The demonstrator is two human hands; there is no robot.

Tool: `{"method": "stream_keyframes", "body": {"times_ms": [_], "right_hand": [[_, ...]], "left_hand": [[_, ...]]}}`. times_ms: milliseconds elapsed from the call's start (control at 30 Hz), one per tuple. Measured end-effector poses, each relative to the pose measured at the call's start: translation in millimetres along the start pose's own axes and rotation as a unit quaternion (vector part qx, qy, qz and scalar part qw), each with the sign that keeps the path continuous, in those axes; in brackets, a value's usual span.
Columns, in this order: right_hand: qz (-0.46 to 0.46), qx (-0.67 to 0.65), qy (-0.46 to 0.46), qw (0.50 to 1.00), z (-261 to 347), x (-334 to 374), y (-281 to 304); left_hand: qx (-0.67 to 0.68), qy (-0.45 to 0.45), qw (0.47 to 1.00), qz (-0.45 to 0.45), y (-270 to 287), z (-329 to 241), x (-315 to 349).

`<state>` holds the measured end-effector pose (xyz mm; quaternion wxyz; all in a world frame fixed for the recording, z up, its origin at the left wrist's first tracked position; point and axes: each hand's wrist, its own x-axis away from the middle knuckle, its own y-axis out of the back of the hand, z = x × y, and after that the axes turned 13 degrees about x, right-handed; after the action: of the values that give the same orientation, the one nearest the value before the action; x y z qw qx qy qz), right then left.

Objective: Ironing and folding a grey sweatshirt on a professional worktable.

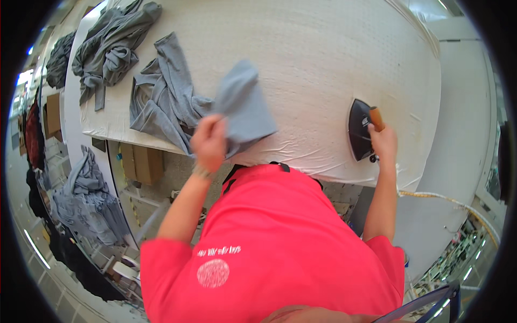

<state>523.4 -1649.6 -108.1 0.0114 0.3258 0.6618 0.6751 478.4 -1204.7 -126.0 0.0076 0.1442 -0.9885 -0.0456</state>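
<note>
My left hand (209, 142) is closed on a grey garment (246, 110) near the front edge of the padded ironing table (307, 70). Part of the cloth, slightly blurred, spreads to the right of the hand. More of the grey cloth lies crumpled to its left. Over on the right side of the table, my right hand (384, 142) grips the wooden handle of a black iron (357, 126). The iron is at the table cover, apart from the garment; whether its sole is flat on the cover is hard to see.
A heap of grey garments (116, 46) sits at the table's far left. Lower left, more grey clothes (89, 199) are piled beside the table. A cord (452, 200) runs off to the right from near the iron. Cardboard boxes (142, 163) stand beneath the table.
</note>
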Motion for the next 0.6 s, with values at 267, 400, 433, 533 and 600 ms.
{"method": "stream_keyframes", "body": {"times_ms": [267, 400, 433, 533, 600], "right_hand": [[0.062, 0.053, 0.425, 0.901, 224.2, 99.5, -1.2], [0.09, 0.047, 0.585, 0.805, 323.3, 131.4, -3.6], [0.075, 0.055, 0.582, 0.808, 341.4, 129.5, -3.1], [0.039, 0.063, 0.545, 0.835, 376.7, 125.8, 0.3], [0.069, 0.067, 0.464, 0.88, 367.1, 101.8, 26.3]], "left_hand": [[0.297, 0.271, 0.851, -0.337, 105.7, 55.5, 77.1], [0.305, 0.246, 0.862, -0.32, 120.9, 44.9, 94.0], [0.309, 0.24, 0.861, -0.325, 125.6, 43.8, 97.8], [0.354, 0.193, 0.844, -0.353, 148.2, 44.0, 112.6], [0.433, 0.17, 0.817, -0.341, 149.2, 35.5, 117.1]]}}
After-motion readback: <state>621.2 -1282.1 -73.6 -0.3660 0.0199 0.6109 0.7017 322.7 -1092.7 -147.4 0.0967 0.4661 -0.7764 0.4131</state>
